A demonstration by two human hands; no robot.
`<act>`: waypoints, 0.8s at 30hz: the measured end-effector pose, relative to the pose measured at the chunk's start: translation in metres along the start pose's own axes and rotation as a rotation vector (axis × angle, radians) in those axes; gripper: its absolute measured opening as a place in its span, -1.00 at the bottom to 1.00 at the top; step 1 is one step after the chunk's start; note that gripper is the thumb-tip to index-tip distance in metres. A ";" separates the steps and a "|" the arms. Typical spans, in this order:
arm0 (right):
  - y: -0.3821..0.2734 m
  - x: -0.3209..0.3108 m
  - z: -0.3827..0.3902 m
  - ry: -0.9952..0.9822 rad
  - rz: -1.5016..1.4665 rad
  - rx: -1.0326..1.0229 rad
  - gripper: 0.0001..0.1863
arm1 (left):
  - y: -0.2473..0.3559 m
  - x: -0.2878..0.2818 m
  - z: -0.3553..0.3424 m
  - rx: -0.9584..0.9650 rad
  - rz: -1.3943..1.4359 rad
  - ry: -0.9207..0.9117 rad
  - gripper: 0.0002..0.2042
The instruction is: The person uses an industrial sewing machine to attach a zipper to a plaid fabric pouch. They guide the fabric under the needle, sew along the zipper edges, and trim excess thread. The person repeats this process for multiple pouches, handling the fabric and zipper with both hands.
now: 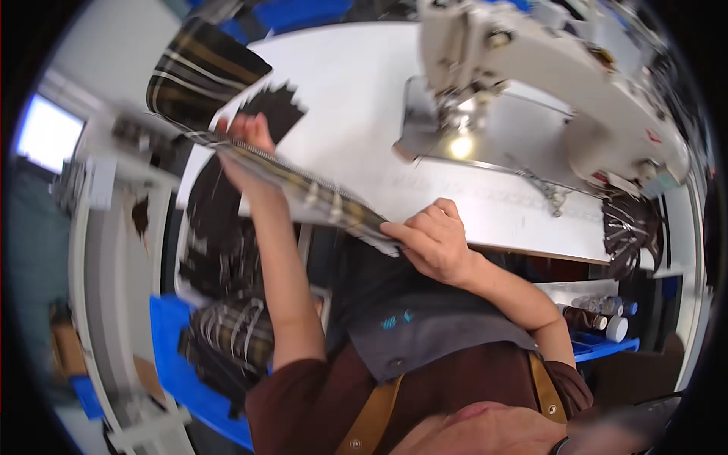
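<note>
A strip of plaid fabric [330, 196] in black, olive and white stretches slantwise between my hands, above the near edge of the white sewing table [341, 91]. My right hand [436, 241] pinches its lower right end between thumb and fingers. Further left, my left hand [246, 152] grips the strip near its far end, fingertips showing beyond its edge. Past that hand, the cloth widens into a panel over the table's left corner. A white sewing machine [531, 57] with a lit needle area stands to the right of the fabric.
Dark cloth pieces [216, 227] hang over the table's left side. Beneath them, a blue bin [171, 356] holds more plaid cloth [235, 330]. A dark bundle [631, 231] sits at the table's right end, with bottles [603, 311] on a shelf below.
</note>
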State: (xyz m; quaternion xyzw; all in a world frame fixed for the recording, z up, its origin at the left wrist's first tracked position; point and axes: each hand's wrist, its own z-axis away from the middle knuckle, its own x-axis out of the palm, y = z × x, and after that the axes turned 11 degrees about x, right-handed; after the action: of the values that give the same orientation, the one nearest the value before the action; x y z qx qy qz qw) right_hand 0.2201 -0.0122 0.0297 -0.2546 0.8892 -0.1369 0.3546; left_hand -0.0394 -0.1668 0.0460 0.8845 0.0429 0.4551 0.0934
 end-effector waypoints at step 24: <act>0.176 -0.163 0.084 -0.148 0.538 0.588 -0.66 | 0.259 -0.038 0.061 -0.357 -0.524 -0.437 -0.37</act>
State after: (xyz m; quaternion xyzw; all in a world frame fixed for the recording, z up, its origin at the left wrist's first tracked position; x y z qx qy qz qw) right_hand 0.3170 0.2187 -0.0138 0.0901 0.8191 -0.2689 0.4987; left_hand -0.0141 -0.4336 0.0343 0.8895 0.1666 0.2170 0.3660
